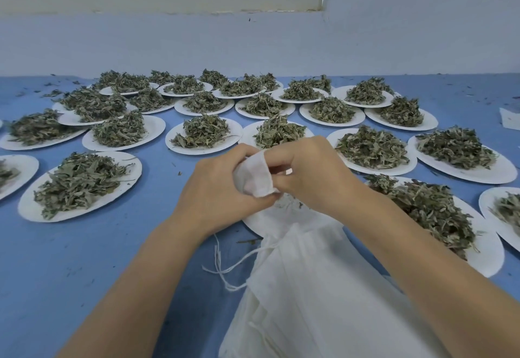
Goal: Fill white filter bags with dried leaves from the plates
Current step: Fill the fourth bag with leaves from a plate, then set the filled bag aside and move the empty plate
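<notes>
Stacked white filter bags point(315, 295) with loose drawstrings lie nearest the viewer on a blue table point(84, 259), overlapping a nearly bare paper plate point(254, 224). Beyond that stack, many paper plates point(80, 186) heaped with dried leaves point(371, 146) cover the table. Above the stack, the left hand point(216, 188) and right hand point(312, 172) meet, both pinching one small filter bag point(254, 176).
</notes>
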The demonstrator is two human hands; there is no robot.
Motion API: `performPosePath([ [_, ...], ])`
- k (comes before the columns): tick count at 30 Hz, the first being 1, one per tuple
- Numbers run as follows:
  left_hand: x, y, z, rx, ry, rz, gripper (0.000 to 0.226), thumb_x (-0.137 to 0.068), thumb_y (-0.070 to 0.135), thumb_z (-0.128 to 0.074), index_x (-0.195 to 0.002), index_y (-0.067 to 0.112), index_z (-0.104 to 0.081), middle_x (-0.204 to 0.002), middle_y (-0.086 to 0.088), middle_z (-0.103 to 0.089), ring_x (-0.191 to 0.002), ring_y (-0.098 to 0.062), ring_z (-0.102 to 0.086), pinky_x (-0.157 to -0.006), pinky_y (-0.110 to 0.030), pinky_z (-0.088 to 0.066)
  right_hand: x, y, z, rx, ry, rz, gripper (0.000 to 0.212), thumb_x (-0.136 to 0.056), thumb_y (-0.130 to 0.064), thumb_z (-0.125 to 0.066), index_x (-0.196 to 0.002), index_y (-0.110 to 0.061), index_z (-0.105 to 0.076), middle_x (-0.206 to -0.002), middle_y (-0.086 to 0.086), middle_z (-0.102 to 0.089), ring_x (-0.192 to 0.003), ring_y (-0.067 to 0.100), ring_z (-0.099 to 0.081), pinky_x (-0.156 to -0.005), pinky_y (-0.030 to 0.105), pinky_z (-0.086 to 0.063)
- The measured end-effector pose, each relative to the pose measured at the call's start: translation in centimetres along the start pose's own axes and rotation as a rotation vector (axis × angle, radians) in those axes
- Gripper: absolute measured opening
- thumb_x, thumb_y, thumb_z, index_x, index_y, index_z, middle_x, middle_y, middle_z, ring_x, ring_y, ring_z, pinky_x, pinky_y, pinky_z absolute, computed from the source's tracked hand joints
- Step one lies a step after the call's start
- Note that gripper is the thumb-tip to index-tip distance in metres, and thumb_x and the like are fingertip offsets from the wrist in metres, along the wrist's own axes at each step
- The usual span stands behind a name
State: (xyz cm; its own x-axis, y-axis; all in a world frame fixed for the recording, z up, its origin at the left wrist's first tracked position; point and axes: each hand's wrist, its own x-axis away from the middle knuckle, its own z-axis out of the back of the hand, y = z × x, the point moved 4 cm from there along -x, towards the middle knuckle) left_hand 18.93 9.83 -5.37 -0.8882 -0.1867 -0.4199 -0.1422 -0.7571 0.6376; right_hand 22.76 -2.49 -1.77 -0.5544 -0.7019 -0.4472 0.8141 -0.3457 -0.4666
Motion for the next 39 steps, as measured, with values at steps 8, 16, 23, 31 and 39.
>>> performPosePath([
  [8,-0.1,-1.4,1.5,0.01,0.084,0.091,0.05,-0.048,0.062,-0.066,-0.092,0.044,-0.055,-0.083,0.023,-0.061,-0.085,0.008,-0.052,-0.06,-0.009,-0.038,0.8,2.7,2.2,-0.046,-0.011,-0.275,0.016,-0.083,-0.032,-0.06,-0.099,-0.031,-0.061,-0.096,-0.016,-0.069,-0.094,0.001,-0.063,-0.077,0.021,-0.048],
  [16,0.5,-3.4,2.4,0.122,0.12,0.213,0.053,-0.047,0.066,-0.065,-0.092,0.039,-0.059,-0.089,0.015,-0.066,-0.083,-0.008,-0.06,-0.07,-0.033,-0.051,2.1,3.9,-1.8,0.382,-0.526,-0.625,0.126,-0.04,-0.088,-0.055,-0.141,-0.028,-0.012,-0.14,0.014,-0.033,-0.127,0.032,-0.034,-0.084,0.041,-0.038],
  [23,0.7,-3.2,2.6,0.043,0.129,0.242,0.056,-0.049,0.074,-0.056,-0.094,0.04,-0.056,-0.091,0.011,-0.064,-0.084,-0.01,-0.058,-0.068,-0.033,-0.049,2.3,4.0,-3.0,0.436,-0.557,-0.74,0.143,-0.034,-0.088,-0.058,-0.144,-0.025,0.008,-0.152,0.021,-0.004,-0.138,0.044,-0.009,-0.104,0.056,-0.026],
  [31,1.7,-2.5,6.1,-0.007,0.314,0.241,0.048,-0.057,0.069,-0.055,-0.081,0.028,-0.054,-0.072,0.009,-0.059,-0.067,-0.007,-0.054,-0.052,-0.029,-0.04,0.8,0.9,-1.4,0.409,-0.389,-0.587,0.139,-0.028,-0.086,-0.058,-0.142,-0.031,-0.001,-0.148,0.016,-0.015,-0.135,0.04,-0.014,-0.102,0.054,-0.025],
  [39,0.8,-4.3,14.3,-0.236,0.451,0.402,0.051,-0.067,0.067,-0.052,-0.089,0.022,-0.049,-0.079,0.001,-0.056,-0.074,-0.024,-0.055,-0.061,-0.034,-0.047,-7.2,-5.0,-3.7,0.417,-0.378,-0.403,0.135,-0.037,-0.084,-0.062,-0.144,-0.027,-0.001,-0.15,0.021,-0.01,-0.137,0.043,-0.009,-0.104,0.058,-0.02],
])
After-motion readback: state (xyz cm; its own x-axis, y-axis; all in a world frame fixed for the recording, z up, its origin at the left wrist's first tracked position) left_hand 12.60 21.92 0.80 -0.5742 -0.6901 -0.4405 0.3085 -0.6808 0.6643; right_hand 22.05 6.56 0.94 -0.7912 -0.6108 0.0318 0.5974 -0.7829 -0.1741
